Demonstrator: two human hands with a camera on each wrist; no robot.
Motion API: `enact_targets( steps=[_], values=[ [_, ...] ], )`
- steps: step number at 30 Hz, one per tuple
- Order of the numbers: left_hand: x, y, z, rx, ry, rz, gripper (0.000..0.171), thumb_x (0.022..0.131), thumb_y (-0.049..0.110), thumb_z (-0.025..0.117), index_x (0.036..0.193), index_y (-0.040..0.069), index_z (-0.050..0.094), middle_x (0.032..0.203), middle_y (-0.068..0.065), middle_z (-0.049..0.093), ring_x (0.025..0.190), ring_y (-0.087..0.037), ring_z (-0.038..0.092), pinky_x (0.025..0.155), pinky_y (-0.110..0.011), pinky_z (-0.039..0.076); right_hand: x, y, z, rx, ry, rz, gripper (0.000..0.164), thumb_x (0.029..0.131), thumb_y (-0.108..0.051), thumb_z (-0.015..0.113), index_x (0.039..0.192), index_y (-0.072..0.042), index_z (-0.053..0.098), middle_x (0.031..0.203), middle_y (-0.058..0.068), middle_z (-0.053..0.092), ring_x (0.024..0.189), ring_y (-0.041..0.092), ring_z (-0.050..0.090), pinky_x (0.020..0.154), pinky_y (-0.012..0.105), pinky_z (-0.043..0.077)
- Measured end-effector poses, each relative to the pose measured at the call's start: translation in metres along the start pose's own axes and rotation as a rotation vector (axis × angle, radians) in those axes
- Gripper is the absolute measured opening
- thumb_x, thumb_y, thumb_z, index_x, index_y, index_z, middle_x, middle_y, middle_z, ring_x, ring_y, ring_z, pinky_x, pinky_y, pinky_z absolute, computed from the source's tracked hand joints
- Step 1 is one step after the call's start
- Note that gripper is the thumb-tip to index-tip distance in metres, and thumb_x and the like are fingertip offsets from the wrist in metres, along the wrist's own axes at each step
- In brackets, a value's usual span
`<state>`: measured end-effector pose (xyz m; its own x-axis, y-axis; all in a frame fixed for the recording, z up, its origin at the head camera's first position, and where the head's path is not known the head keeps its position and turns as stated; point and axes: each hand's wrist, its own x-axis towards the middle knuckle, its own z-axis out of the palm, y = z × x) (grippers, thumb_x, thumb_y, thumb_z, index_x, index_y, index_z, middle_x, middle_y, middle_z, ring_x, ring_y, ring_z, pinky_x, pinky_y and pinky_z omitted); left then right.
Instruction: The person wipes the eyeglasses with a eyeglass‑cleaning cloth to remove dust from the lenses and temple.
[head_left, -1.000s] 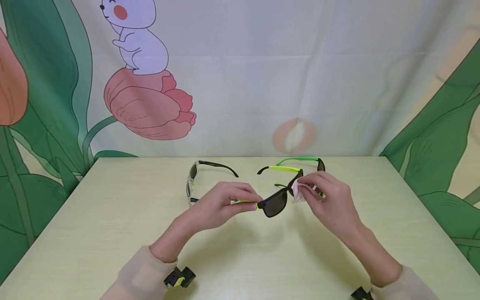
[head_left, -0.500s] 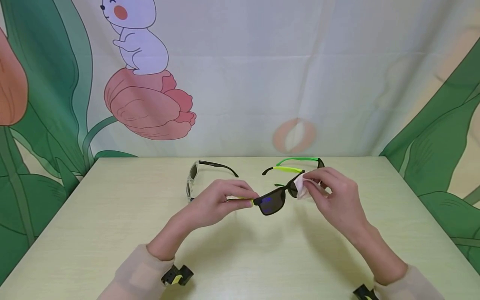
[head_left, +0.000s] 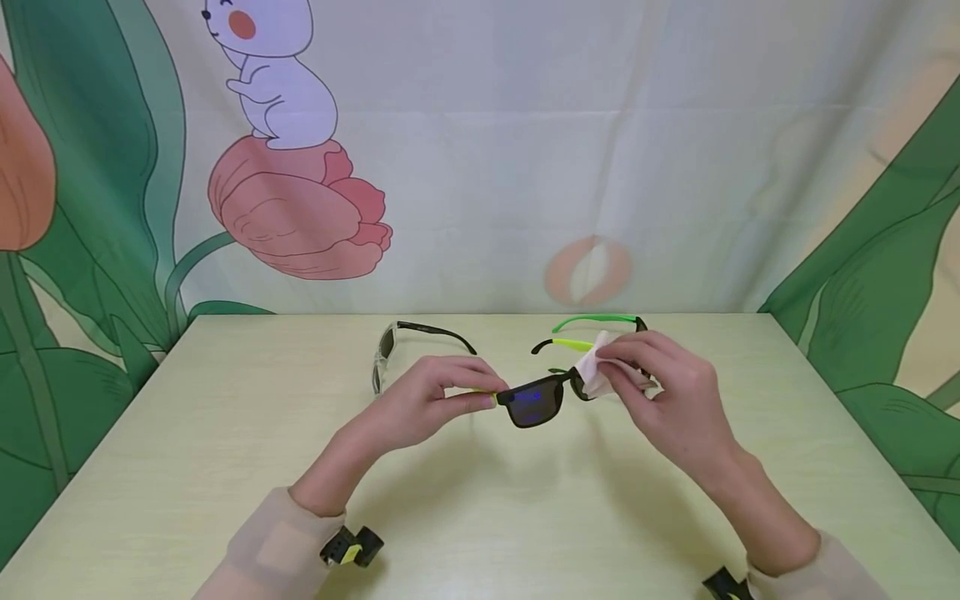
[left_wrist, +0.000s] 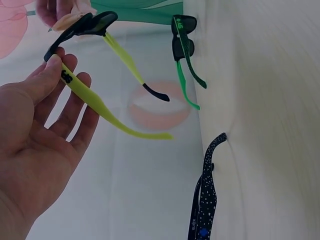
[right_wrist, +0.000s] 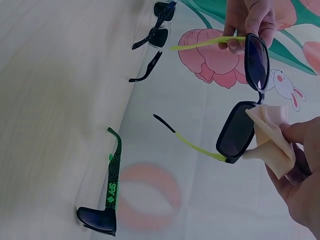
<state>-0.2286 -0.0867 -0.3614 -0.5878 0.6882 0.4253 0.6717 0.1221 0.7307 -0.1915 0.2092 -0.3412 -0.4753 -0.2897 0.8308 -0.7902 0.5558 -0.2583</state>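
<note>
Black-framed sunglasses (head_left: 534,403) with yellow-green arms are held above the table, their arms pointing away from the person. My left hand (head_left: 431,402) pinches them where the left arm meets the frame; the left wrist view shows its thumb on the yellow arm (left_wrist: 92,99). A pale pink cloth (head_left: 594,371) is pinched between the thumb and fingers of my right hand (head_left: 671,400). In the right wrist view the cloth (right_wrist: 272,140) lies against the outer part of the dark lens (right_wrist: 236,129) on that side, hiding some of it.
Clear-framed sunglasses (head_left: 386,343) with dark speckled arms stand at the back left of the table (head_left: 480,517). Green-armed sunglasses (head_left: 596,318) stand at the back right, partly hidden by the right hand. Behind the table hangs a printed curtain (head_left: 480,167).
Both the sunglasses and my left hand have shifted slightly left and up. The cloth has moved over the right lens and its upper edge, with my right hand still pinching it.
</note>
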Motion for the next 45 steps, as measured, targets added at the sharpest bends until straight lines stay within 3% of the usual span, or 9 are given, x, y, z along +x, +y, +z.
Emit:
enact_targets(
  steps=[8,18,25,31,39,45],
  values=[
    [0.000,-0.005,-0.001,0.016,-0.036,0.047,0.020,0.090,0.006,0.067,0.108,0.012,0.073,0.102,0.006,0.066,0.091,-0.013,0.061,0.074,-0.029,0.052,0.003,-0.002,0.004,0.040,-0.028,-0.109,0.029,0.071,0.008,0.078,0.096,-0.006,0.073,0.096,0.000,0.068,0.086,0.014,0.063,0.061,0.019,0.048],
    [0.000,-0.004,-0.003,0.012,-0.058,0.064,0.021,0.089,0.003,0.067,0.108,0.010,0.073,0.103,0.005,0.066,0.091,-0.014,0.062,0.075,-0.030,0.052,-0.001,0.001,0.009,0.103,-0.241,-0.120,0.031,0.072,0.008,0.079,0.097,-0.009,0.073,0.097,-0.003,0.067,0.091,0.014,0.059,0.072,0.015,0.046],
    [0.000,-0.004,-0.006,0.011,-0.092,0.099,0.020,0.090,0.003,0.066,0.107,0.009,0.073,0.105,0.003,0.067,0.093,-0.013,0.062,0.076,-0.029,0.053,0.000,0.003,0.009,0.089,-0.312,-0.141,0.030,0.075,0.005,0.077,0.101,-0.008,0.070,0.100,-0.003,0.067,0.097,0.017,0.057,0.081,0.017,0.043],
    [-0.001,-0.003,-0.007,-0.027,-0.131,0.096,0.022,0.089,-0.001,0.066,0.109,0.004,0.072,0.104,0.000,0.067,0.093,-0.017,0.062,0.077,-0.031,0.053,0.000,0.003,0.008,0.137,-0.380,-0.209,0.033,0.075,0.006,0.077,0.104,-0.009,0.069,0.100,-0.006,0.065,0.094,0.012,0.057,0.077,0.015,0.045],
    [0.000,-0.008,-0.012,-0.081,-0.137,0.078,0.022,0.089,0.000,0.066,0.109,0.007,0.073,0.104,0.000,0.067,0.095,-0.017,0.061,0.079,-0.032,0.052,0.003,-0.002,0.004,0.213,-0.485,-0.078,0.031,0.082,0.003,0.073,0.109,-0.010,0.067,0.101,-0.006,0.064,0.089,0.006,0.059,0.072,0.014,0.048],
    [0.000,-0.013,-0.012,-0.124,-0.120,0.055,0.019,0.090,0.003,0.065,0.107,0.008,0.073,0.104,-0.001,0.067,0.096,-0.019,0.061,0.080,-0.034,0.052,0.004,-0.007,0.002,0.267,-0.542,0.053,0.027,0.086,0.002,0.069,0.111,-0.009,0.065,0.104,-0.004,0.064,0.091,0.007,0.063,0.075,0.021,0.053]
  ],
)
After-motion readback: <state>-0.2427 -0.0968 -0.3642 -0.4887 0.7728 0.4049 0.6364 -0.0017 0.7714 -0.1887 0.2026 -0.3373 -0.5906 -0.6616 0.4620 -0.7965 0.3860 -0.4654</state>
